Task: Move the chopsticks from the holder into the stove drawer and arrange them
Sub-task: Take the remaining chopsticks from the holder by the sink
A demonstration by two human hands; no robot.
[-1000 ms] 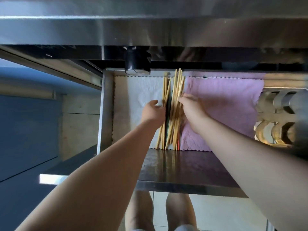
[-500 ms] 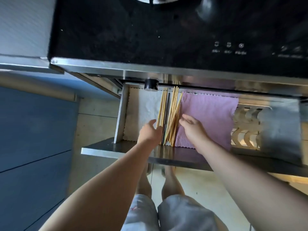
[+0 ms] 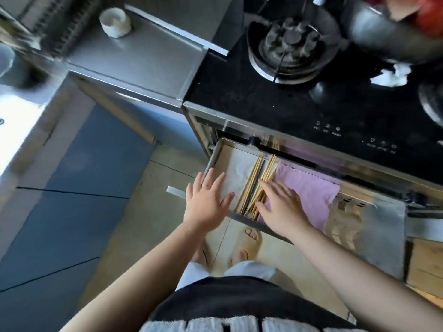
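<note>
Spread flat, the right grip (image 3: 280, 209) is laid on pale wooden chopsticks (image 3: 251, 182) lying front-to-back in the steel stove drawer (image 3: 212, 161); the spread left grip (image 3: 206, 200) is held beside them.

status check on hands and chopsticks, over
Left hand open above front left corner of stove drawer. Right hand open, fingers on the chopsticks. Chopsticks lie in drawer between white liner and pink cloth.
</note>
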